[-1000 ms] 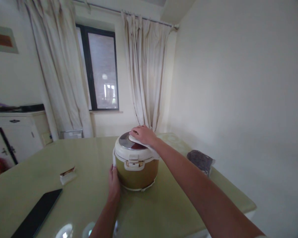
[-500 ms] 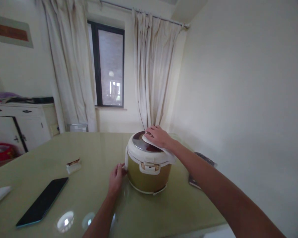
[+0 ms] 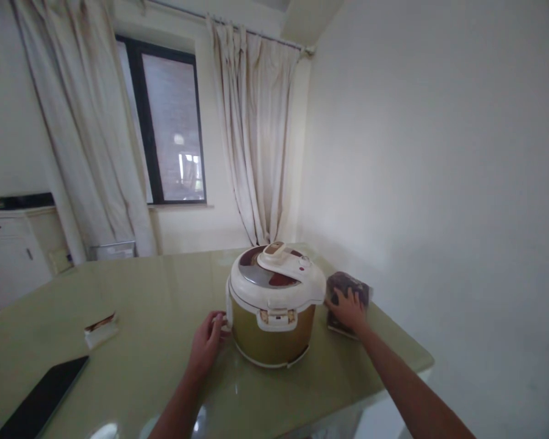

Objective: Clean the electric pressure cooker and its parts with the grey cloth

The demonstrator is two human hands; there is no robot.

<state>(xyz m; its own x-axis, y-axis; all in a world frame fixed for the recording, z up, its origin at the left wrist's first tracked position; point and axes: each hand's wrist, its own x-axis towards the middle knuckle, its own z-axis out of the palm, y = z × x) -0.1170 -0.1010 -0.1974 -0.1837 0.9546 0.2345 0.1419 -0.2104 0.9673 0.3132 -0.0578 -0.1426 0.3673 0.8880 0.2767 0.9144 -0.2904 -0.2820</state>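
A green and white electric pressure cooker (image 3: pixel 272 335) stands on the table with its lid on and its white lid handle (image 3: pixel 286 259) uncovered. My left hand (image 3: pixel 205 341) is at the cooker's left side, fingers curled in against the white side panel; what the fingertips grip is partly hidden. To the right of the cooker, my right hand (image 3: pixel 348 310) rests with spread fingers on a dark brown, soft-looking bundle (image 3: pixel 345 281). Its exact kind is not clear.
The glossy pale green table (image 3: pixel 165 286) ends at a right edge near the wall. A black tablet-like slab (image 3: pixel 46 396) lies at the front left, with a small white packet (image 3: pixel 101 330) behind it. Curtains (image 3: pixel 260 134) hang beyond the table.
My right hand has left the cooker's lid and moved right and down onto the dark bundle. My left hand stays at the cooker's side. The view has turned right.
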